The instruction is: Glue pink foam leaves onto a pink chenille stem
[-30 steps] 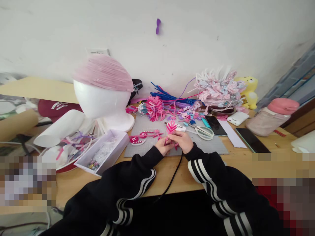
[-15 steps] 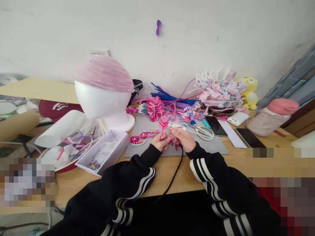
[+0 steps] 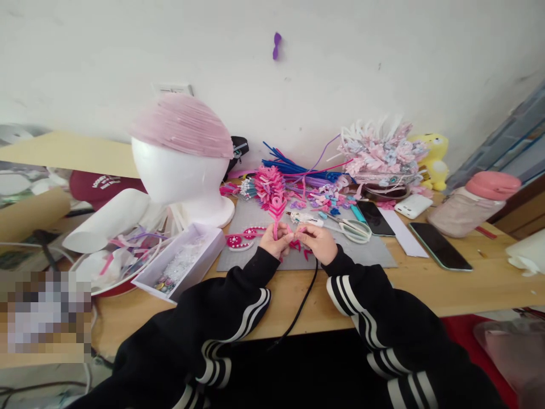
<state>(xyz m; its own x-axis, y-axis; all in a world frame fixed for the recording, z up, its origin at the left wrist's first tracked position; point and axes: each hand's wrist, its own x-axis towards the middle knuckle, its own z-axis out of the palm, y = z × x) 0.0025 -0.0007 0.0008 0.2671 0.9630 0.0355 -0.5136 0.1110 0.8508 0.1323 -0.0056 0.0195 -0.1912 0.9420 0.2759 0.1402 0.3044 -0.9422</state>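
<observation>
Our left hand (image 3: 276, 241) pinches the stem of a pink feather piece (image 3: 276, 211), held upright over the grey mat (image 3: 340, 250). Our right hand (image 3: 315, 241), at its 3 o'clock, closes on a small pink bit we cannot make out. Scissors (image 3: 349, 227) lie at 2 o'clock on the bench (image 3: 426, 284).

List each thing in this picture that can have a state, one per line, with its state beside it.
Left hand: shut on pink ornament, held upright.
Right hand: pinching the ornament's lower end.
Scissors: lying flat on the grey mat, blades closed.
Box: open, beads inside.
Foam head: upright, wearing pink cap.
Phones: screens dark.
</observation>
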